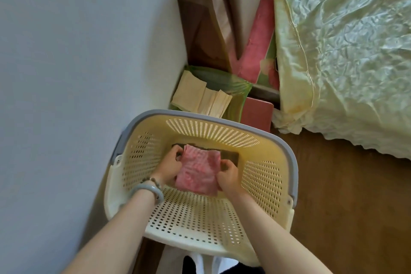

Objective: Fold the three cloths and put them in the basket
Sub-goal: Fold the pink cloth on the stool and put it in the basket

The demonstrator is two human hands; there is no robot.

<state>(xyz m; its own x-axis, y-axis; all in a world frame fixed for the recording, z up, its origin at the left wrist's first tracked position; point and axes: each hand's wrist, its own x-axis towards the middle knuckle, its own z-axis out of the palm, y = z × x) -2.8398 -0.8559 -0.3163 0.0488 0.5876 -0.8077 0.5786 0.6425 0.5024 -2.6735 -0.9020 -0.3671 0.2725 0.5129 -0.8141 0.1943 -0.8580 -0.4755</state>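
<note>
A folded pink cloth [196, 171] sits low inside the cream perforated basket [262, 176], which has a grey rim. My left hand [170, 165] grips the cloth's left edge and my right hand [228, 177] grips its right edge. Beneath the pink cloth a dark folded cloth [230, 155] shows along the basket's bottom at the far side. Whether another cloth lies under them is hidden.
A pale wall [66, 73] runs along the left, close to the basket. A bed with a crinkled pale green cover [344, 51] fills the right. Behind the basket lie cream folded papers [200, 98], a green bag and a red box [256, 113]. Brown wooden floor [344, 196] lies to the right.
</note>
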